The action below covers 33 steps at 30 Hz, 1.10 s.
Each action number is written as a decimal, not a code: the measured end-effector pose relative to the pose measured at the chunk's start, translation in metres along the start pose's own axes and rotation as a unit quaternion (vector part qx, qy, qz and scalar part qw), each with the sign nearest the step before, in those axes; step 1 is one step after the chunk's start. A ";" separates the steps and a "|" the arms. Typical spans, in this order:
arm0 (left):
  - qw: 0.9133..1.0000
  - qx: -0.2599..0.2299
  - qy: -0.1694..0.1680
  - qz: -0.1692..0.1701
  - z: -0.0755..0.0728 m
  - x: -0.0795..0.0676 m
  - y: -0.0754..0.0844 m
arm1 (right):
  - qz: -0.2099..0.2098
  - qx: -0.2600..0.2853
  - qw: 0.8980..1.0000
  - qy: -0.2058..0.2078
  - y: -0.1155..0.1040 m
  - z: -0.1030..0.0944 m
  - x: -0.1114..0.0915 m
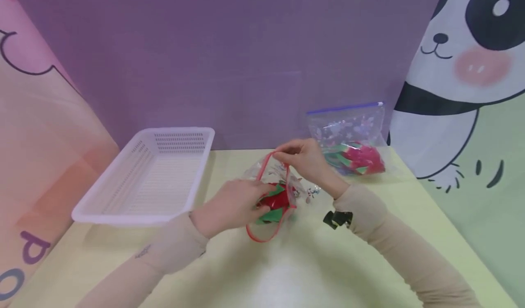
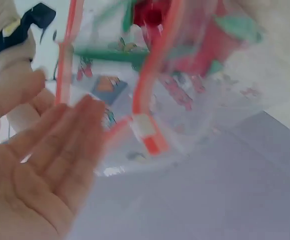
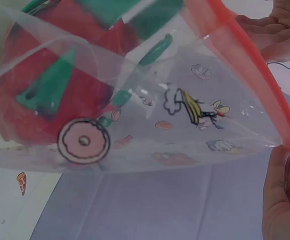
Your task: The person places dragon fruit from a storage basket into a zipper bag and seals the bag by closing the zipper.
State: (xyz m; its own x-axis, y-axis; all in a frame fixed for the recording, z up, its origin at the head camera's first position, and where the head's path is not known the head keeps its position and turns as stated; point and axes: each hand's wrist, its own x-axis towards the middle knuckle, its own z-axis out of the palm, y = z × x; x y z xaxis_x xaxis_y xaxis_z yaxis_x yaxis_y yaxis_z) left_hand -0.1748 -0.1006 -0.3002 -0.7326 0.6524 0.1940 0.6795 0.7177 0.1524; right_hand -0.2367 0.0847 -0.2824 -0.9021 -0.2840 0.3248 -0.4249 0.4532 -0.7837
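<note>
A clear plastic zip bag (image 3: 185, 150) with a red zip edge and printed cartoon figures stands open-mouthed over the table. Inside it lies a red dragon-fruit-shaped item (image 1: 277, 200) with green leaf flaps; a green strap on it shows in both wrist views. My right hand (image 1: 305, 161) pinches the red zip edge at the far corner of the mouth. At the near side, my left hand (image 1: 238, 204) is beside the bag's opening, its fingers straight in the left wrist view (image 2: 50, 165) and nothing gripped in them. In the head view it partly covers the red item.
A white slotted plastic basket (image 1: 201, 171) stands at the left of the pale yellow table (image 1: 287, 271). At the back right, another clear bag (image 1: 348, 121) with a blue zip holds a pink-and-green dragon-fruit-shaped item (image 1: 365, 157). A purple wall (image 1: 229, 62) rises behind the table.
</note>
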 end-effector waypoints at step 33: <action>0.950 -0.067 0.288 0.099 0.025 0.004 -0.050 | 0.047 0.028 0.998 0.032 0.022 -0.026 0.006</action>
State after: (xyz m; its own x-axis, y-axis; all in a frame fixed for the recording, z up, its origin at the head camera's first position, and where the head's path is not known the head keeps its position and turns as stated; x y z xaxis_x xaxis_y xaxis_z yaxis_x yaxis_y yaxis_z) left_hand -0.2125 -0.1282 -0.3315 -0.4730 0.5013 0.7246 0.8286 0.5325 0.1725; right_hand -0.2536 0.1149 -0.2832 -0.9414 -0.1878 0.2803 -0.3352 0.4262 -0.8402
